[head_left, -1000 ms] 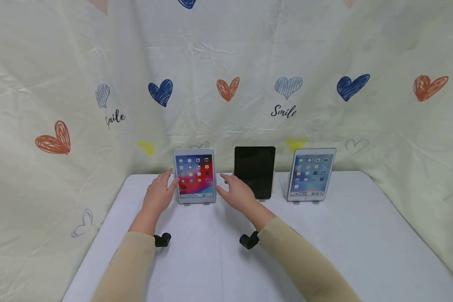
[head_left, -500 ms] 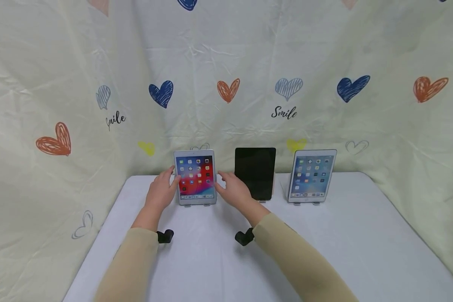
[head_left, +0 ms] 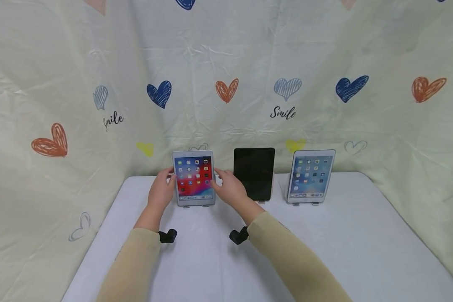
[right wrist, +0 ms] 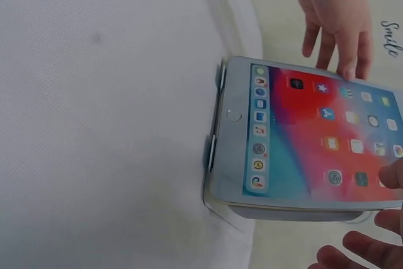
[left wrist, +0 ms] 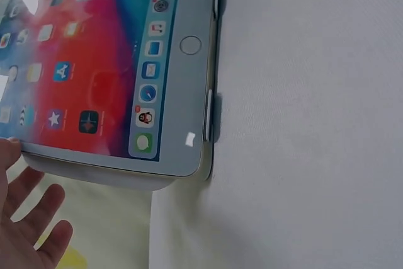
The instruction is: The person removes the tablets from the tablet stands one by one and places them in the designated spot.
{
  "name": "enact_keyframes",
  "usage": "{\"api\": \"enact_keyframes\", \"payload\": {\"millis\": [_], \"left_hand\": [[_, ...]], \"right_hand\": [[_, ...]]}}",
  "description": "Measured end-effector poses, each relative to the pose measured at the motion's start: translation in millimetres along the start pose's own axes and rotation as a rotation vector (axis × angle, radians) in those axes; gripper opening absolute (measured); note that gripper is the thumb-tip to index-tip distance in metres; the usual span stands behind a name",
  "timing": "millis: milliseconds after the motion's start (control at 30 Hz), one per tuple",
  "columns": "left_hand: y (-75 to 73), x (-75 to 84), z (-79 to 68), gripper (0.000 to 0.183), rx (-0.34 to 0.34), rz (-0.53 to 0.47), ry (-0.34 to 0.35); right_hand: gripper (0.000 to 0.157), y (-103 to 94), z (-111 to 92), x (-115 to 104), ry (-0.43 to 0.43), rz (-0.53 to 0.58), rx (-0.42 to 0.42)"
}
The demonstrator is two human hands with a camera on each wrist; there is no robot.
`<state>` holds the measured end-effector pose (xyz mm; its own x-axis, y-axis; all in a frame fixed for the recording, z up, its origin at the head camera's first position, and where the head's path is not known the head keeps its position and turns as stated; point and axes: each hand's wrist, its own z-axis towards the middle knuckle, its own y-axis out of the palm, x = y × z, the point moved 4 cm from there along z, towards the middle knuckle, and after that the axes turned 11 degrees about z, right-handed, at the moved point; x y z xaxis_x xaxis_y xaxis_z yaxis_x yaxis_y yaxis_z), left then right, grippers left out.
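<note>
A silver-white tablet [head_left: 193, 176] with a lit red and blue home screen leans upright on a stand, whose small front lips [left wrist: 208, 114] show under its bottom edge. My left hand [head_left: 161, 189] is at its left side, thumb at the edge of the front and fingers [left wrist: 39, 209] spread apart behind that edge. On the opposite side is my right hand [head_left: 232, 189], its thumb [right wrist: 391, 174] overlapping the screen and its fingers [right wrist: 362, 247] spread loosely beyond the edge. The tablet's back is mostly hidden.
A tablet with a dark screen [head_left: 254, 174] stands just right of centre, partly behind my right hand. Farther right is another white tablet [head_left: 311, 176] with a lit blue screen. The table [head_left: 343, 235] has a white cover; a heart-patterned curtain [head_left: 249, 50] hangs behind it.
Both hands have moved inward from beside the red-and-blue-screen tablet to its side edges, the right hand travelling left. The tablets stay in place on their stands.
</note>
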<state>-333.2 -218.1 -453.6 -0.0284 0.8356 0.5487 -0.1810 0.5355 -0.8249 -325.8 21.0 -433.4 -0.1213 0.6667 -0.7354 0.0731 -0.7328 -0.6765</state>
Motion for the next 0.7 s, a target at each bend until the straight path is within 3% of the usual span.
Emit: {"api": "enact_keyframes", "payload": {"millis": [400,567,700], "left_hand": [[-2.6,-1.4,1.1,0.042,0.035,-0.165,-0.06],[-5.1,-2.2,1.2,0.039,0.056,-0.171,-0.064],[-9.1,-2.7,0.0,0.037,0.098,-0.153,-0.021]], "right_hand": [[0.058,4.7,4.6,9.0,0.024,0.043,-0.011],[0.054,4.6,5.6,11.8,-0.016,0.085,0.003],[0.05,3.6,4.7,13.2,-0.081,0.144,0.047]]}}
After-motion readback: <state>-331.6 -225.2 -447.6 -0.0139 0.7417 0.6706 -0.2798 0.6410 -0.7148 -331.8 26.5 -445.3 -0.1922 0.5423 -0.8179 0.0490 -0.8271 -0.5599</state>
